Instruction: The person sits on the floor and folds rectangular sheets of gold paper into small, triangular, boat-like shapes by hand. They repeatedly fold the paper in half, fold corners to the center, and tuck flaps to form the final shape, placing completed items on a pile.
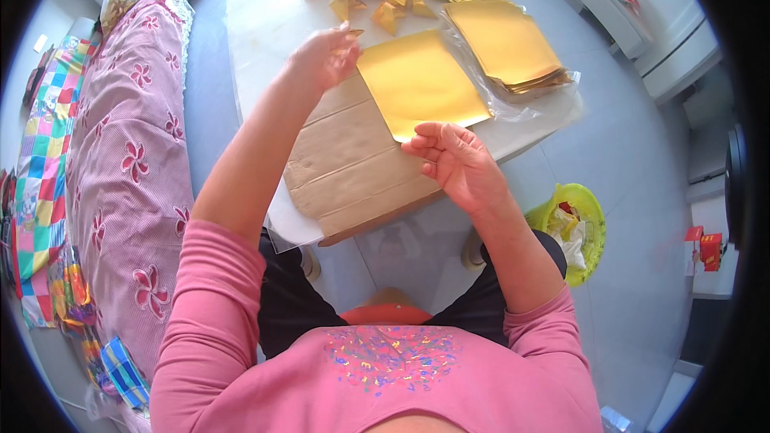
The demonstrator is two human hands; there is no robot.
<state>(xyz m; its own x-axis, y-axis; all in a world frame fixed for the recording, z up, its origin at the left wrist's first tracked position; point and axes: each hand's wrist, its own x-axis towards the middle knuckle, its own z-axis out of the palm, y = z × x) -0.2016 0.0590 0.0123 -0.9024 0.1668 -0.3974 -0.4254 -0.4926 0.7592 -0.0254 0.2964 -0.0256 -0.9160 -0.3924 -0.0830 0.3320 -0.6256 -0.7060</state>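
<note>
White tabletop [265, 24] bears brown cardboard [341, 160]; overlapping it, a roughly square gold sheet [421, 80] lies at four o'clock from the left hand [325, 60], grip unclear, and eleven o'clock from the nearer right hand [459, 162], loosely curled, seemingly empty.

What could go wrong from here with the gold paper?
The right hand is at the near corner of the flat gold paper sheet, which might crease.
The left hand is close to the folded gold paper pieces and might knock them.
The stack of gold paper sheets on clear plastic may slide.
</note>
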